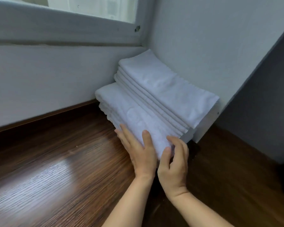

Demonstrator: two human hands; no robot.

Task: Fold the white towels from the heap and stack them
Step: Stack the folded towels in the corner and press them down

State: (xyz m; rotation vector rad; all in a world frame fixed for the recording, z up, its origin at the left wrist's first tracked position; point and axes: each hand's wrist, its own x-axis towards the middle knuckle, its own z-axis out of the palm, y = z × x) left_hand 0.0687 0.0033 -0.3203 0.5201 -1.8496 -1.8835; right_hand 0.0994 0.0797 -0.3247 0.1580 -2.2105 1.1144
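Two stacks of folded white towels stand on a dark wooden surface in the corner of the walls. The taller stack (167, 92) holds several towels and leans against the right wall. The lower stack (129, 112) lies in front of it, its top towel showing an embossed pattern. My left hand (138, 149) lies flat along the lower stack's near left edge, thumb on top. My right hand (174, 164) touches the near corner of that stack, fingers bent against its side. The heap of unfolded towels is out of view.
The dark wood surface (56, 169) spreads to the left and front with a bright glare patch. A white wall with a window frame (64, 30) runs along the back. A grey panel (261, 104) rises at the right.
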